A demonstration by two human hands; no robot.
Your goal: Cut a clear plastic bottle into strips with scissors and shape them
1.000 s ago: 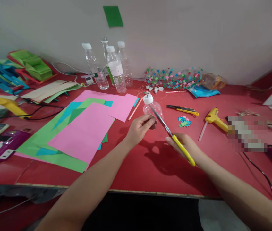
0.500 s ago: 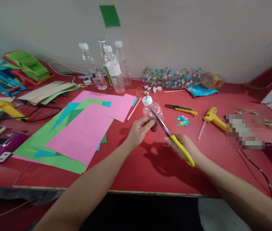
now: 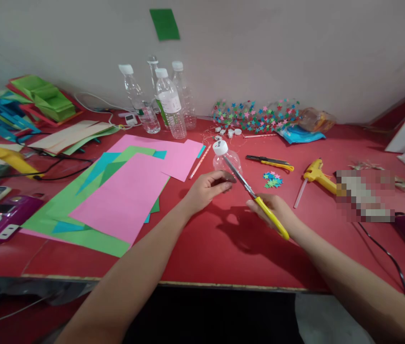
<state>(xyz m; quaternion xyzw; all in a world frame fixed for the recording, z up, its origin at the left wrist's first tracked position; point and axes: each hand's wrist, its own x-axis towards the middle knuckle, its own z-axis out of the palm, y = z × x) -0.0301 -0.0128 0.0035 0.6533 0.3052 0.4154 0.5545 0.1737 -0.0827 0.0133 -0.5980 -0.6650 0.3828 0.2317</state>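
Observation:
My right hand (image 3: 272,210) is closed around a pair of scissors (image 3: 247,184) with yellow handles. Their long metal blades point up and to the left, looking nearly shut. Just left of the blades, my left hand (image 3: 206,191) pinches a small dark piece (image 3: 229,178) whose kind I cannot make out. Behind both hands stands a clear plastic bottle top (image 3: 227,161) with a white cap (image 3: 220,147), partly covered by the blades. Near it lie a box cutter (image 3: 270,162) and a small pile of coloured paper stars (image 3: 272,180).
Pink, green and blue paper sheets (image 3: 120,196) spread at left. Several plastic bottles (image 3: 171,105) stand by the wall, near a star-covered bottle (image 3: 256,114). A yellow glue gun (image 3: 319,177) lies at right, with a cord running to the table's front edge (image 3: 224,286).
My left hand has shifted slightly left, its fingers opening a little around the dark piece. The scissors have moved slightly, their handles rising a little. The bottle top stays in place.

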